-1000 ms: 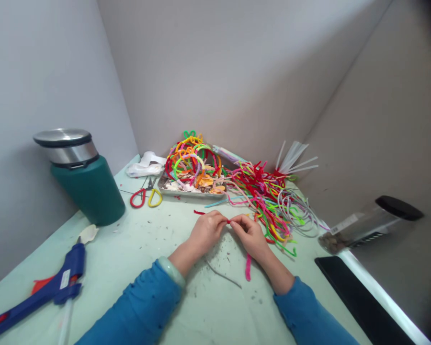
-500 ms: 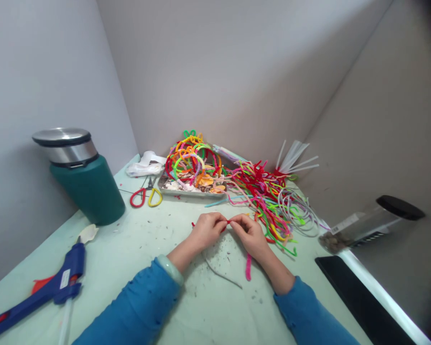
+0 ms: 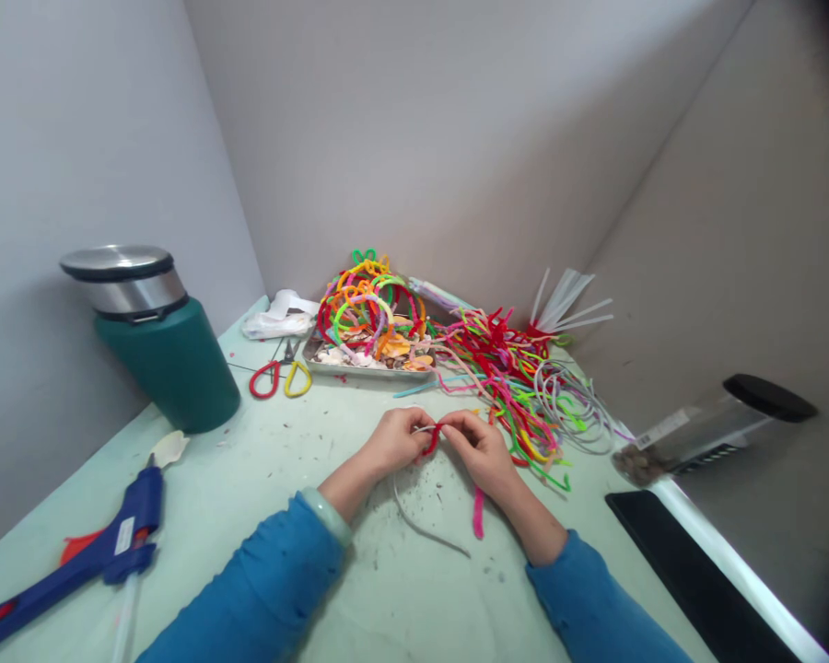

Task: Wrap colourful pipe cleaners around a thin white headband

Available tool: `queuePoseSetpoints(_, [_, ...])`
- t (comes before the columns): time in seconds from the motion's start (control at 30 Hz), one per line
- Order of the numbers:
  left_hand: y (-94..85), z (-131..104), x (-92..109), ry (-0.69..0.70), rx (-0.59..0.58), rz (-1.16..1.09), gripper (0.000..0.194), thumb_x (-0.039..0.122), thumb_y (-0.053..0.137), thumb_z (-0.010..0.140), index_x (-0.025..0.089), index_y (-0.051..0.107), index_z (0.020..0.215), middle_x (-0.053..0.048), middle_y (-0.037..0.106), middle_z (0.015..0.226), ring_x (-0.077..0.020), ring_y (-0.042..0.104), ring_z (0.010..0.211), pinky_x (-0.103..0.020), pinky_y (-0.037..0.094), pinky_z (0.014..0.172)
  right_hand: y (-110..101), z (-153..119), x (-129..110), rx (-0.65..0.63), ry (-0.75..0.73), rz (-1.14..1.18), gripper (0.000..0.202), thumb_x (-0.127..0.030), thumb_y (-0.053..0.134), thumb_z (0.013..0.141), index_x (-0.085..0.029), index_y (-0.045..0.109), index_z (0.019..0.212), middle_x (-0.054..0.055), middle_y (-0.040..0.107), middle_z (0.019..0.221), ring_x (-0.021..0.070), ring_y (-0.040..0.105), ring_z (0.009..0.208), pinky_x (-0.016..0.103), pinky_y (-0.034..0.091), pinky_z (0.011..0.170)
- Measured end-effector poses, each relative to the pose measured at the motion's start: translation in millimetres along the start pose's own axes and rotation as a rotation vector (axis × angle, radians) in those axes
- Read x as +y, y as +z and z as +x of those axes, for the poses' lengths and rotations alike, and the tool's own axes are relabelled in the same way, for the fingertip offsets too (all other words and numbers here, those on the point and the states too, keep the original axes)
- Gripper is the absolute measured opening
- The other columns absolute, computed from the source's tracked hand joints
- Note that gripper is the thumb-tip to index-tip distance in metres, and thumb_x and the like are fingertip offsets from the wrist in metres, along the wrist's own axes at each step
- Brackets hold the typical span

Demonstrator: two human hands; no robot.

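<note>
Near the middle of the table, my left hand (image 3: 399, 440) is closed, pinching a thin grey cord (image 3: 425, 531). One end of this cord trails in a curve onto the table, and a short stretch shows by the fingertips. Close beside it, my right hand (image 3: 480, 451) pinches a red pipe cleaner (image 3: 433, 442) between thumb and forefinger. The red piece bends down between both hands and touches the cord; exactly how they cross is hidden by the fingers. A pink fuzzy strip (image 3: 479, 513) lies just below my right hand.
Behind my hands stands a metal tray (image 3: 369, 372) of shells and pipe-cleaner rings, with scissors (image 3: 276, 376) on its left. A pile of pipe cleaners (image 3: 504, 359) lies right. At left are a green bottle (image 3: 169, 364) and glue gun (image 3: 128, 534); a clear jar (image 3: 697, 433) is right.
My left hand has turned slightly and drawn back from the right fingertips. More of the red pipe cleaner and a bit of cord now show between the hands; the cord's tail has shifted slightly.
</note>
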State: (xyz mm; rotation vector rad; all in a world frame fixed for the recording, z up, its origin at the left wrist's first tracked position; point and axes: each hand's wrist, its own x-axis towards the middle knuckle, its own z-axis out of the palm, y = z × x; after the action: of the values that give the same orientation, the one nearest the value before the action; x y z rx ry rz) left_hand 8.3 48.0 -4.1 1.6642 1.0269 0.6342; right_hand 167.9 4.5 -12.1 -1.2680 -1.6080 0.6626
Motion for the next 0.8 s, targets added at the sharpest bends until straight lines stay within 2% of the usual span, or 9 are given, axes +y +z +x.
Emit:
queuePoseSetpoints(0.17, [-1.6,-2,1,0.175,0.149,0.284,0.012,0.017,0.054,0.068,0.016,0.066,0.073,0.002,0.058,0.057,-0.0084,0.047,0.053,-0.018,0.033,0.050,0,0,0,-0.011,0.006,0.002,0.015,-0.031,0.053,0.082,-0.019,0.062,0.083,0.002,0.064,0.076,0.0158,0.058,0.069,0.026,0.045,0.065])
queuePoseSetpoints(0.33, [-3.0,-5,4,0.271,0.186,0.421,0.014,0.022,0.056,0.071,0.019,0.068,0.079,0.000,0.065,0.069,-0.0119,0.052,0.062,-0.021,0.036,0.058,-1,1,1,-0.026,0.000,0.010,0.014,-0.029,0.052,0.082,-0.019,0.062,0.082,0.001,0.064,0.075,0.0156,0.058,0.070,0.026,0.044,0.066])
queuePoseSetpoints(0.57, [-3.3,-8,4,0.362,0.181,0.459,0.020,0.025,0.051,0.079,0.019,0.069,0.083,-0.002,0.068,0.079,-0.0136,0.056,0.070,-0.022,0.037,0.065,-1,3,4,-0.026,0.009,0.027,0.014,-0.029,0.053,0.082,-0.018,0.062,0.082,0.001,0.063,0.076,0.0152,0.057,0.072,0.025,0.044,0.067])
queuePoseSetpoints(0.67, [-3.7,-9,7,0.359,0.164,0.422,0.024,0.028,0.048,0.082,0.017,0.069,0.080,-0.002,0.066,0.073,-0.0126,0.054,0.067,-0.021,0.036,0.062,-1,2,6,-0.026,0.014,0.026,0.014,-0.029,0.053,0.082,-0.018,0.062,0.082,0.001,0.063,0.075,0.0148,0.057,0.071,0.025,0.043,0.066])
queuePoseSetpoints(0.8, [-4.5,-6,10,0.220,0.122,0.308,0.033,0.033,0.047,0.081,0.014,0.067,0.063,0.000,0.057,0.054,-0.0099,0.046,0.053,-0.021,0.031,0.053,0,1,7,-0.037,0.010,0.022,0.015,-0.030,0.053,0.083,-0.019,0.061,0.082,0.001,0.062,0.073,0.0143,0.056,0.068,0.024,0.042,0.063])
